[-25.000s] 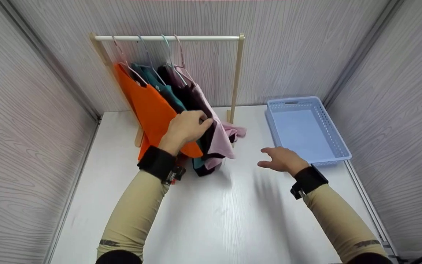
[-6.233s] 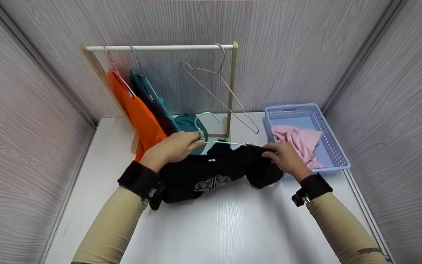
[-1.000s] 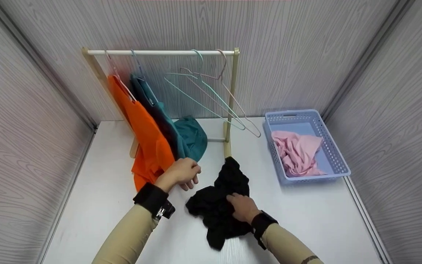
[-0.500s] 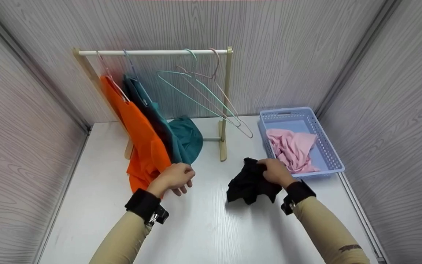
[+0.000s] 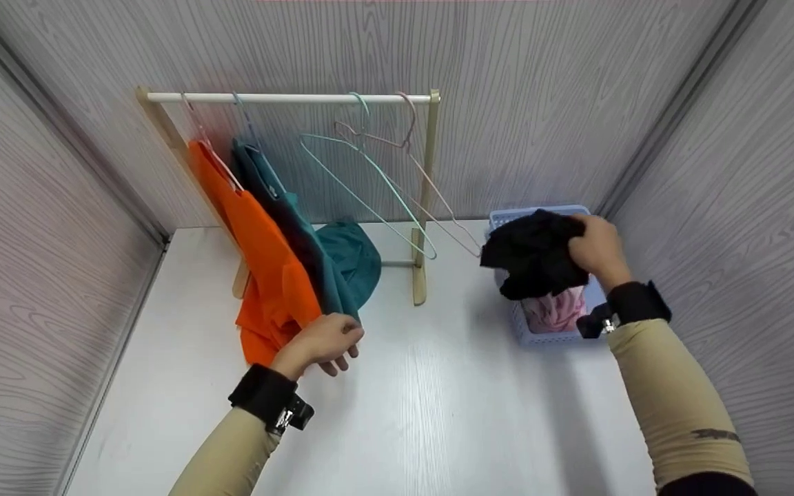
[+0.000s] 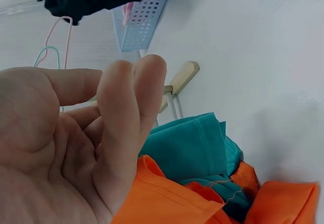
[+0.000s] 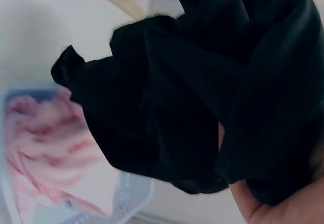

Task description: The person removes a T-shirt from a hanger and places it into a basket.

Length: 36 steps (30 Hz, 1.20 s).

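Observation:
My right hand [image 5: 595, 246] grips a bunched black garment [image 5: 532, 253] and holds it in the air over the blue basket [image 5: 522, 333]; the wrist view shows the black cloth [image 7: 202, 97] above the pink garment [image 7: 45, 153] lying in the basket. My left hand [image 5: 322, 340] rests low on the white table, fingers loosely curled, holding nothing, next to the hem of the orange shirt [image 5: 269, 275]. The orange cloth [image 6: 172, 198] and teal shirt [image 6: 195, 145] lie just beyond the left palm.
A wooden rack with a white rail [image 5: 287, 98] stands at the back, holding the orange and teal shirts [image 5: 314, 241] at left and two bare wire hangers [image 5: 383, 179] at right. Grey walls close in on three sides.
My right hand has lifted the black garment off the table and carried it right and back, over the basket. The left hand has stayed by the orange shirt.

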### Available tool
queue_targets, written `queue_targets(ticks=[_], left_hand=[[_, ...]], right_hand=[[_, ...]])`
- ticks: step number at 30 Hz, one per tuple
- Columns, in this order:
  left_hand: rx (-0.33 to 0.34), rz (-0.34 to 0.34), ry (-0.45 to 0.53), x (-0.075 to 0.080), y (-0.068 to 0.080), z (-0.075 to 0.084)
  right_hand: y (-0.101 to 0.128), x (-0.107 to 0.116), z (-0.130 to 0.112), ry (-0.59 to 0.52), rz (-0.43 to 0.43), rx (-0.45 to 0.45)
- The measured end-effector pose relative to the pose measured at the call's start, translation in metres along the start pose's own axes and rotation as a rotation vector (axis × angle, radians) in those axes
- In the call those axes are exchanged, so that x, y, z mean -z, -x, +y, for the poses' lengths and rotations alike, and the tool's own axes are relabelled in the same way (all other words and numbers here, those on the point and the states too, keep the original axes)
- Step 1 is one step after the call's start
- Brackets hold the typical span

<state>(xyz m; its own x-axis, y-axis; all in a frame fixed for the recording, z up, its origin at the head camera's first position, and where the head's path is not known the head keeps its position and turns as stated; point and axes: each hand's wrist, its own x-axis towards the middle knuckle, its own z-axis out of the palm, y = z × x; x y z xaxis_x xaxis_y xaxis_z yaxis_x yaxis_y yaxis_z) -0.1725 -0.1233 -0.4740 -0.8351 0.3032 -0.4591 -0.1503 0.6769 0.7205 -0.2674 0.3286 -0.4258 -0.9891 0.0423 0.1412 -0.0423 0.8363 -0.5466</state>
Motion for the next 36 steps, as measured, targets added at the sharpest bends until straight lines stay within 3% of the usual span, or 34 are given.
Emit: queue_targets(ticks=[4,8,16,20,27,30,36], left_hand=[[0.003,-0.001,0.006,-0.002,0.002,-0.005],[0.021,-0.003,0.017,-0.006,0.005,-0.009],[0.044,-0.034,0.024,-0.015,0.011,-0.014],[0.045,-0.038,0.021,-0.016,0.012,-0.016],[0.033,-0.032,0.012,-0.018,0.011,-0.013],[0.022,-0.03,0.009,-0.018,0.01,-0.011],[0.017,-0.045,0.001,-0.018,0.008,-0.008]], right_hand=[[-0.006,0.015,0.022,0.008,0.111,-0.134],[0.005,0.001,0.055,0.022,0.096,-0.227],[0.06,-0.06,0.112,0.0,-0.301,-0.318],[0.078,-0.073,0.113,0.058,-0.392,-0.264],[0.085,-0.083,0.105,-0.014,-0.599,-0.286],[0.085,-0.084,0.108,0.007,-0.568,-0.254],[0.098,-0.09,0.125,0.178,-0.417,-0.205]])
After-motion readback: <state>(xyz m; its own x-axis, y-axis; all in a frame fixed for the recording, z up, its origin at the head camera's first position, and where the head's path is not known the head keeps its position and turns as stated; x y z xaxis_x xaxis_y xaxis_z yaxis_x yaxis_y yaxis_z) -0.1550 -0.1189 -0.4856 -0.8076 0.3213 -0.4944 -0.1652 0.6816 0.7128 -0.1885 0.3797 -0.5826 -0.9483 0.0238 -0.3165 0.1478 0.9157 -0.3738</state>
